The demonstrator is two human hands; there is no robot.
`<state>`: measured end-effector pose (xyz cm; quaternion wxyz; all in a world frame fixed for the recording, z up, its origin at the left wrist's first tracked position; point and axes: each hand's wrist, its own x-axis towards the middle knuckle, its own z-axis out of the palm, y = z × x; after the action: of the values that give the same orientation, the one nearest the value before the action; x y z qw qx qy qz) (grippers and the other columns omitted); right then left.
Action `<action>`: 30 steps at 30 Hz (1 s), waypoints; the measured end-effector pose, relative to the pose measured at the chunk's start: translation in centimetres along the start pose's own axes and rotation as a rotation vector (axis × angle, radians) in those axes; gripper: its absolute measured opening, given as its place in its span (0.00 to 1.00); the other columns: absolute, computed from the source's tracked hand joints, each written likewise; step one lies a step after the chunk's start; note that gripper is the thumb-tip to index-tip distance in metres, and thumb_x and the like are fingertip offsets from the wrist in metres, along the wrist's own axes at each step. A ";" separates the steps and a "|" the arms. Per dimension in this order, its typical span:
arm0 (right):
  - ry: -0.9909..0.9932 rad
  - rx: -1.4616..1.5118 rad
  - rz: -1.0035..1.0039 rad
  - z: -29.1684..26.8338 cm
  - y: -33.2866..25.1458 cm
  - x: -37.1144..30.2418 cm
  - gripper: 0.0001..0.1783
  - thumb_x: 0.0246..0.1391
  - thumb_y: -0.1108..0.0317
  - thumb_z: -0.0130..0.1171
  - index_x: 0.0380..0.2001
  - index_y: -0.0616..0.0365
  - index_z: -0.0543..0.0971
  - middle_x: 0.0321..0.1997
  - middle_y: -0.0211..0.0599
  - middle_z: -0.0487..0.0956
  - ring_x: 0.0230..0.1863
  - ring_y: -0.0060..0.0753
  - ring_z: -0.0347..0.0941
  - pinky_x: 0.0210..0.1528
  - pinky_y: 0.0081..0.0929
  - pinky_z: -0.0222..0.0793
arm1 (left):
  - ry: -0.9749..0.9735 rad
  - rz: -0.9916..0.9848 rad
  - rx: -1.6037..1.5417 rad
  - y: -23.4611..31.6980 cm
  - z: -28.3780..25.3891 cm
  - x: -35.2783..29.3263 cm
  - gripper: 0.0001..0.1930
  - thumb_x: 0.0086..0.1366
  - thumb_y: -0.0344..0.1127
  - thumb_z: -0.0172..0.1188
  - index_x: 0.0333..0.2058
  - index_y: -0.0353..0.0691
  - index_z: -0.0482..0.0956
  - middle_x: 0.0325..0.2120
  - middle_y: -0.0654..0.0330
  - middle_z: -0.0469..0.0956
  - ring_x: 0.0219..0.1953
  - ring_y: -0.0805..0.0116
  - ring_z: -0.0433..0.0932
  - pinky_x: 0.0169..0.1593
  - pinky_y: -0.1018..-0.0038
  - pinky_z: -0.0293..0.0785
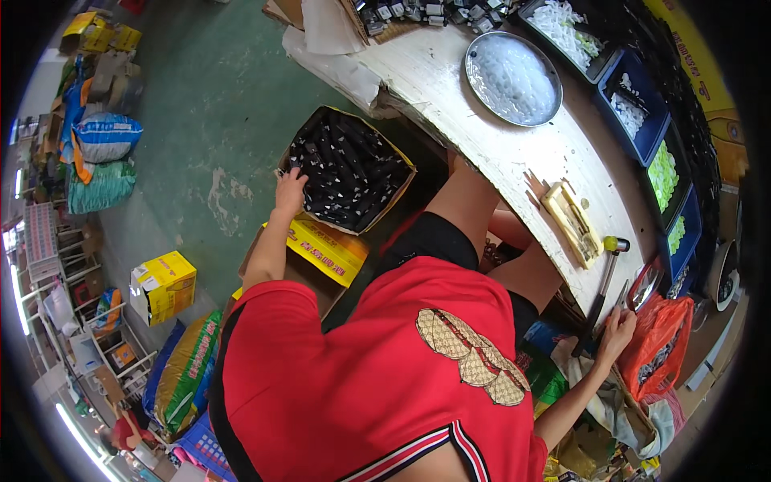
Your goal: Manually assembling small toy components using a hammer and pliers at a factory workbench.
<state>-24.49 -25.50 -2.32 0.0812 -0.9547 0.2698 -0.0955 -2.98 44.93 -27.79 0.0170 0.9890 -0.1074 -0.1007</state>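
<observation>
At the left corner of an open cardboard box [389, 215], my left hand [291, 191] has its fingers curled over the rim. Black elongated parts [345, 165] with small pale bits fill that box, touching my fingertips. Over at the right end of the bench, my right hand [617, 333] is closed around a slim pointed metal tool [623, 294], whose exact kind I cannot make out. Just beside that hand lies a hammer [604, 277] with a yellowish head and a dark handle. A pale yellow fixture [573, 225] rests on the white bench [438, 76].
A round metal tray [514, 79] of translucent pieces stands on the bench. Dark bins [640, 132] of white and green parts line its far side. A red plastic bag [666, 341] hangs near my right hand. A yellow carton [329, 253] sits below the box; another [165, 285] is on the floor.
</observation>
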 end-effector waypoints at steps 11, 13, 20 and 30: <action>0.154 -0.207 -0.028 -1.3 -1.4 0.4 0.12 0.53 0.63 0.50 0.32 0.62 0.73 0.41 0.44 0.70 0.41 0.47 0.67 0.40 0.37 0.64 | 0.016 -0.641 -0.101 8.3 0.9 1.3 0.47 0.53 0.67 0.44 0.58 0.33 0.49 0.61 0.44 0.37 0.62 0.46 0.44 0.54 0.41 0.47; 0.166 -0.128 -0.018 -1.8 -2.8 0.6 0.09 0.52 0.65 0.51 0.31 0.61 0.73 0.41 0.46 0.71 0.42 0.47 0.67 0.42 0.39 0.64 | 0.021 -0.672 -0.066 8.9 0.4 2.4 0.50 0.49 0.71 0.45 0.58 0.33 0.50 0.60 0.43 0.44 0.61 0.46 0.47 0.54 0.42 0.49; 0.281 -0.038 -0.170 -0.7 -6.3 6.2 0.06 0.44 0.71 0.56 0.28 0.60 0.73 0.40 0.44 0.71 0.42 0.47 0.67 0.43 0.37 0.61 | -0.102 -0.723 -0.124 6.7 -1.7 3.7 0.52 0.45 0.69 0.53 0.62 0.47 0.41 0.62 0.51 0.35 0.63 0.47 0.40 0.55 0.42 0.46; 0.477 0.072 -0.449 0.3 -15.8 19.5 0.05 0.40 0.72 0.57 0.26 0.56 0.74 0.40 0.38 0.72 0.44 0.40 0.65 0.44 0.37 0.56 | -0.107 -0.443 0.034 10.6 0.8 4.2 0.38 0.60 0.60 0.40 0.61 0.41 0.45 0.62 0.48 0.32 0.62 0.43 0.41 0.52 0.36 0.46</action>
<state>-0.25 -22.53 3.33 0.0261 -0.9376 0.0606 -0.3415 -1.36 33.69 -28.79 -0.0281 0.9818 0.1098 -0.1526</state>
